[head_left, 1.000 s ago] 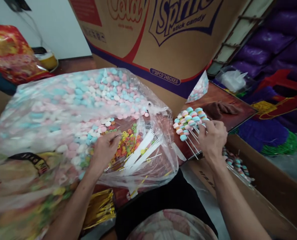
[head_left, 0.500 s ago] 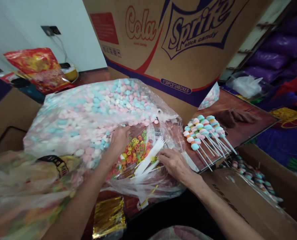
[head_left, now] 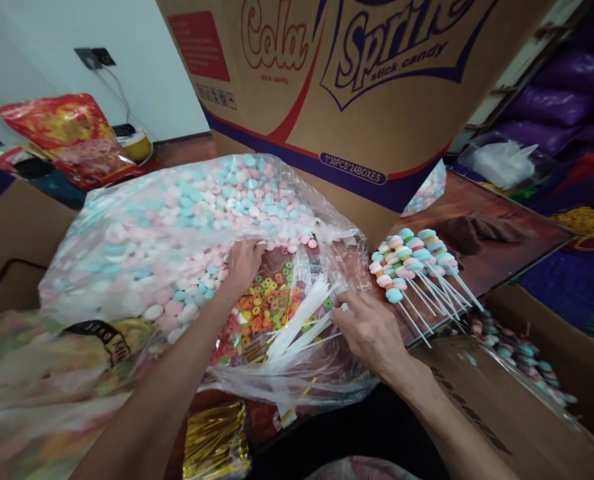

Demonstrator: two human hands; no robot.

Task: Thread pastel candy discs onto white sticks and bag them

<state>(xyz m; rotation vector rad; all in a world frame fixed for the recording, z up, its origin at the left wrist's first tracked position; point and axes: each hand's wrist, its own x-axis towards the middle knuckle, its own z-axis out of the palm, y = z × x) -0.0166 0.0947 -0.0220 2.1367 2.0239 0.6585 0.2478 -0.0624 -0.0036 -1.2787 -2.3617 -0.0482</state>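
Observation:
My left hand (head_left: 244, 262) reaches into a big clear plastic bag (head_left: 141, 227) of pink, blue and white candy pieces, its fingers curled among them. Beside it lies a heap of small coloured ring candies (head_left: 259, 308). My right hand (head_left: 369, 328) rests at the bag's mouth, fingers pinched on the white plastic sticks (head_left: 301, 319) that lie there. A bunch of finished candy skewers (head_left: 409, 257) lies on the brown table (head_left: 491, 257) to the right, apart from both hands.
A large cardboard carton (head_left: 357, 87) printed Cola and Sprite stands behind the bag. An open carton (head_left: 521, 373) at lower right holds more skewers. Gold twist ties (head_left: 217, 437) lie near my lap. A red printed bag (head_left: 67, 133) sits at back left, purple sacks (head_left: 571, 80) at right.
My right hand left the skewers on the table and came left to the white sticks. My left hand pushed further up into the candy pieces.

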